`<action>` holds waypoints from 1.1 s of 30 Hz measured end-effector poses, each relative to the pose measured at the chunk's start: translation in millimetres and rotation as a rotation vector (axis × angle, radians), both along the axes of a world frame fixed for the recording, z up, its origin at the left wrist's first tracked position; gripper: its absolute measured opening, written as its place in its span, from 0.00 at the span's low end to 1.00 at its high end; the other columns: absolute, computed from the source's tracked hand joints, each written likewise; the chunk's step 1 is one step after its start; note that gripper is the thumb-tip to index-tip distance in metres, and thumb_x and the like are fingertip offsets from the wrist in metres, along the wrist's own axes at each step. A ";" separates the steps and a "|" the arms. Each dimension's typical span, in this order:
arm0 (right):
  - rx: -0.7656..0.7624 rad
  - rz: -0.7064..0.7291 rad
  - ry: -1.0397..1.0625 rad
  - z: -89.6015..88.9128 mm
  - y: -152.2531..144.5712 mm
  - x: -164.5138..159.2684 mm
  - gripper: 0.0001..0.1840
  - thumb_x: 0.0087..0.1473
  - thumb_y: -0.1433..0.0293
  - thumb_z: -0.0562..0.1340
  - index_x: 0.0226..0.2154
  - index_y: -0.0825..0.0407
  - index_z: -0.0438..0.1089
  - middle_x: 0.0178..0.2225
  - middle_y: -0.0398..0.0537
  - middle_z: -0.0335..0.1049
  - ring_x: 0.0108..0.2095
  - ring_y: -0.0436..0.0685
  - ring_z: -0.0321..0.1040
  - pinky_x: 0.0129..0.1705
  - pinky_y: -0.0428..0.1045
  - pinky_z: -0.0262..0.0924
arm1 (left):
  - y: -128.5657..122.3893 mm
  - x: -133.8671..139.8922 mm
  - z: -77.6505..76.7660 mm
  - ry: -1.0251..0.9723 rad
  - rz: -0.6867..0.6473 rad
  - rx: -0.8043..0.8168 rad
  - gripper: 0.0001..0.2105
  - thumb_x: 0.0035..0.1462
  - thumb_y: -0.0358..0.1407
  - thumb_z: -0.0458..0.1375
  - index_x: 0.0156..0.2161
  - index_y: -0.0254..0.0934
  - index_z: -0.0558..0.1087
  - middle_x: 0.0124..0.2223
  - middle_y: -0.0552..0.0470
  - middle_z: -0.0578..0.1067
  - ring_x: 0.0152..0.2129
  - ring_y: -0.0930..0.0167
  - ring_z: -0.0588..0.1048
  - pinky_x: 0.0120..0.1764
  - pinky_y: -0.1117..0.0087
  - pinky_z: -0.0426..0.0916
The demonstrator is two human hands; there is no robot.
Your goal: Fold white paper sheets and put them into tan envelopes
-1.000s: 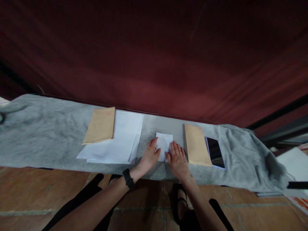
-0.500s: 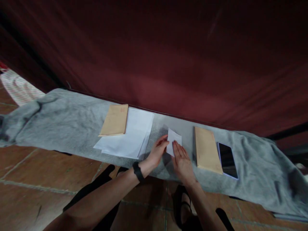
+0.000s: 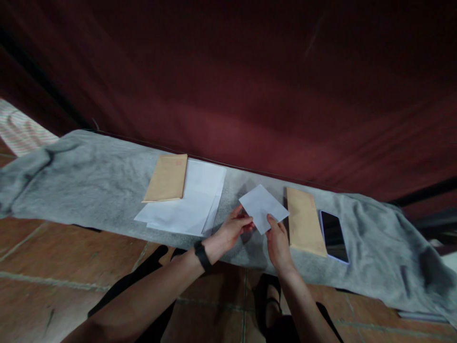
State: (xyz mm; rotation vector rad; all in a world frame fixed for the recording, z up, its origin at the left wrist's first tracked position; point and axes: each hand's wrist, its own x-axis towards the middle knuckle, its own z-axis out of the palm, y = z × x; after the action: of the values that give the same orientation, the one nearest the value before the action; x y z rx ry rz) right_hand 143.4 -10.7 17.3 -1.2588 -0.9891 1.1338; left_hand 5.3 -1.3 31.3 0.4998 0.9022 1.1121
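Observation:
A small folded sheet of white paper (image 3: 262, 205) is held between my two hands, turned cornerwise, just above the grey cloth. My left hand (image 3: 233, 227) pinches its lower left edge, with a black band round the wrist. At the lower right edge my right hand (image 3: 278, 240) grips it, thumb on top and fingers underneath. Close to the right hand lies a brown envelope (image 3: 306, 221). Left of my hands, larger white sheets (image 3: 200, 200) lie overlapping, partly covered by a second brown envelope (image 3: 167, 177).
A phone (image 3: 334, 236) with a dark screen lies beside the right envelope. The grey cloth (image 3: 107, 186) drapes over a long narrow surface. Behind it rises a dark red wall-like surface (image 3: 228, 119). Brown floor tiles (image 3: 53, 257) and my feet show below.
The white paper has gone from a narrow folded shape to a wider square turned cornerwise. My right hand has moved from lying flat on it to gripping its edge.

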 end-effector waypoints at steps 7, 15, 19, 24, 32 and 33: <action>-0.087 0.062 0.009 -12.6 -0.3 7.7 0.24 0.59 0.57 0.56 0.52 0.53 0.70 0.49 0.58 0.77 0.43 0.63 0.78 0.39 0.56 0.73 | 6.8 -3.2 -3.7 0.131 0.028 0.061 0.16 0.45 0.29 0.66 0.43 0.37 0.74 0.39 0.50 0.78 0.30 0.72 0.76 0.32 0.73 0.70; -0.074 -0.016 -0.392 -16.8 12.8 29.8 0.24 0.53 0.57 0.59 0.48 0.52 0.72 0.31 0.47 0.78 0.29 0.59 0.74 0.27 0.50 0.67 | 25.7 -22.7 -17.7 0.577 -0.018 0.136 0.29 0.42 0.22 0.55 0.53 0.35 0.70 0.23 0.61 0.70 0.16 0.76 0.66 0.20 0.76 0.59; 0.015 0.028 -0.843 -16.7 7.6 26.3 0.22 0.59 0.63 0.55 0.53 0.48 0.71 0.33 0.48 0.79 0.31 0.59 0.76 0.32 0.50 0.65 | 28.4 -26.7 -25.6 0.877 -0.046 0.287 0.35 0.45 0.21 0.52 0.62 0.34 0.65 0.24 0.60 0.72 0.20 0.72 0.71 0.28 0.72 0.67; 0.021 0.048 -1.036 -16.9 2.8 19.5 0.23 0.60 0.66 0.53 0.56 0.50 0.69 0.40 0.54 0.80 0.36 0.63 0.78 0.35 0.51 0.65 | 25.4 -24.9 -20.9 1.174 -0.045 0.413 0.33 0.50 0.20 0.48 0.63 0.28 0.64 0.40 0.44 0.79 0.36 0.65 0.77 0.47 0.61 0.71; -0.116 0.034 -0.444 -29.9 22.9 32.6 0.38 0.50 0.53 0.60 0.59 0.58 0.65 0.25 0.41 0.71 0.26 0.56 0.68 0.29 0.49 0.60 | 28.2 -28.1 -30.1 1.076 -0.085 0.453 0.40 0.45 0.17 0.49 0.67 0.36 0.60 0.41 0.51 0.79 0.38 0.70 0.76 0.48 0.66 0.70; -0.144 0.022 -0.361 -30.3 25.7 33.1 0.41 0.47 0.52 0.62 0.59 0.59 0.64 0.24 0.40 0.70 0.25 0.56 0.66 0.28 0.49 0.59 | 29.2 -29.1 -32.1 1.050 -0.094 0.454 0.41 0.45 0.17 0.49 0.67 0.37 0.59 0.41 0.52 0.79 0.38 0.71 0.76 0.48 0.67 0.70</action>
State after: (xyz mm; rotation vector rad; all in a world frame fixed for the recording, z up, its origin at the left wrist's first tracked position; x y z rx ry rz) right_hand 176.6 15.0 -13.0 -1.6101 -1.2047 1.0291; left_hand -23.8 27.9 -0.7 1.5701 1.4956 0.9361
